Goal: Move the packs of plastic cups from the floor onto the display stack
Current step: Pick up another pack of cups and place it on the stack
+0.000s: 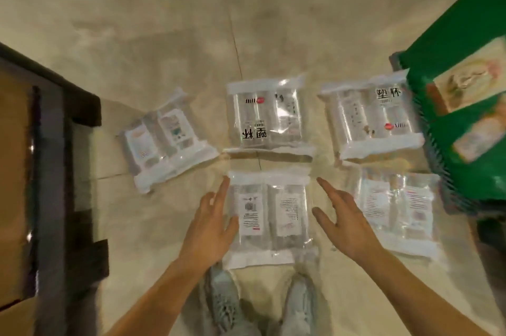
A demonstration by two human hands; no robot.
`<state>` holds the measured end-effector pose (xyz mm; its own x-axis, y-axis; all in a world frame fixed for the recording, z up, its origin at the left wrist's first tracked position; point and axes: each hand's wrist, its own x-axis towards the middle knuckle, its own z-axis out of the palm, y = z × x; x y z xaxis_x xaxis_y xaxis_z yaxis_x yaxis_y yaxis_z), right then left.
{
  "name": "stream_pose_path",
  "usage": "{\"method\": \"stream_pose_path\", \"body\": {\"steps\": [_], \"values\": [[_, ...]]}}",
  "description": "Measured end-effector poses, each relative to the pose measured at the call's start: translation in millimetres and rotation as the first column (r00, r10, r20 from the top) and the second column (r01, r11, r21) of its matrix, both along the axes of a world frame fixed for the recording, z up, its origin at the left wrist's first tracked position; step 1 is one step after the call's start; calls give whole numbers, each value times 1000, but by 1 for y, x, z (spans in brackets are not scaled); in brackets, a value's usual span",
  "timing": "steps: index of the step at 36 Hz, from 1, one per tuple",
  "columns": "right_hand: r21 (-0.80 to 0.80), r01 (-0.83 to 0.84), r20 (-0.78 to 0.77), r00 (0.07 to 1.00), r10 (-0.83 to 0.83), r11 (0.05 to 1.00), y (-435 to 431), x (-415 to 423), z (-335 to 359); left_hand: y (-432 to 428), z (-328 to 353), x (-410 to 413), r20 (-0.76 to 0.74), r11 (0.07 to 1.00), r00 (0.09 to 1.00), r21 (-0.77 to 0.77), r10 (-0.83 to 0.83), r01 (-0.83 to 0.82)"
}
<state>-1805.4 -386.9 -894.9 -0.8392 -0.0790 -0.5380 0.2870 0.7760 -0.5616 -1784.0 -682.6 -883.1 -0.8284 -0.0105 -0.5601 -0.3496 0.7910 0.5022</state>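
Note:
Several clear packs of plastic cups lie flat on the beige floor. The nearest pack [271, 215] lies label-up just ahead of my shoes. My left hand [210, 223] is at its left edge, fingers spread, and my right hand [342, 220] hovers just off its right edge, also spread. Neither hand holds anything. Another pack [267, 114] lies beyond it, one more [167, 138] sits tilted to the left, and two packs [369, 116] [397, 209] lie to the right.
A dark pallet [79, 160] carrying brown cardboard [13, 198] stands at the left. A green display with printed packages [465, 105] rises at the right, close to the right-hand packs. My grey shoes [262, 305] are at the bottom centre.

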Motion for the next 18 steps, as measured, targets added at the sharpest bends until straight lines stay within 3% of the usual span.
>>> {"method": "stream_pose_path", "body": {"steps": [5, 9, 14, 18], "values": [[-33, -25, 74, 997, 27, 999, 6, 5, -123, -2, -125, 10, 113, 999, 993, 23, 31, -34], [-75, -44, 104, 993, 52, 996, 3, 17, -189, -10, -185, 24, 127, 993, 992, 114, 10, -25], [-77, -8, 53, 999, 12, 997, -4, 27, -205, -12, -201, 29, 126, 976, 992, 210, 25, -52], [-92, 38, 16, 999, -37, 995, -3, 24, -165, -10, -158, 23, 95, 969, 994, 231, 60, -81]]}}
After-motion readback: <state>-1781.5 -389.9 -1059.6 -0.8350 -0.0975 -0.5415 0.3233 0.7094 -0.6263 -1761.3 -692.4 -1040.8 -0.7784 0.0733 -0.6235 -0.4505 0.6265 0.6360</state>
